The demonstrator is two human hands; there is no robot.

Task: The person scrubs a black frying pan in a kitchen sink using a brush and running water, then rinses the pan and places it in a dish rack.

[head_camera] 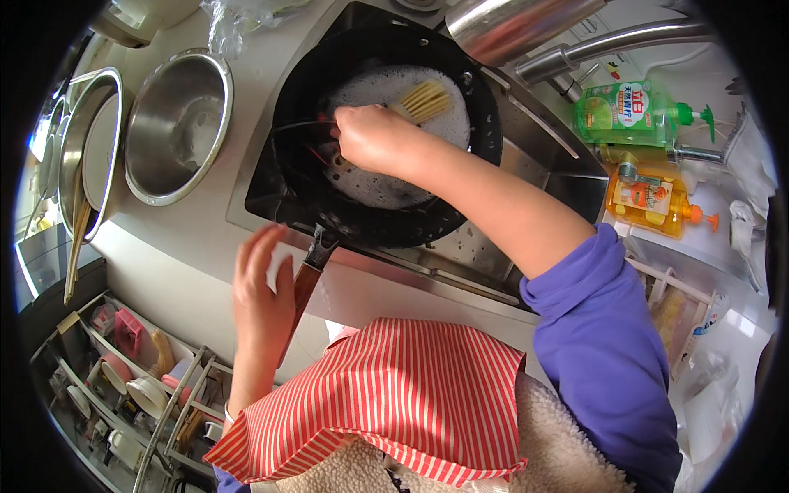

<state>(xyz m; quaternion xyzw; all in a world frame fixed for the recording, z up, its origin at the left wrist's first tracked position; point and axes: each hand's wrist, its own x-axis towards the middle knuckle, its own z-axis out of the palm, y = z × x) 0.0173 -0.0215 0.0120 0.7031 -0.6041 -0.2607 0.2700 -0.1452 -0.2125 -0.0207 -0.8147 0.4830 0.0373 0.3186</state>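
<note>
A black wok (296, 179) with white suds and cloudy water in it rests over the sink. My right hand (373, 138) is closed above the suds around the handle of a wok brush. The brush's pale, stiff bristles (426, 101) point away to the right, and a small ring at the handle's end shows below my fist. My left hand (262, 286) is raised beside the wok's wooden handle (304, 286), fingers apart and slightly blurred. It partly covers that handle; whether it touches it, I cannot tell.
A steel bowl (179, 129) stands left of the wok, beside another basin (111, 80) with chopsticks (75, 246) on its rim. At right are a metal faucet (616, 46), green (616, 114) and orange (647, 200) pump bottles. An open drawer rack (138, 394) juts out lower left.
</note>
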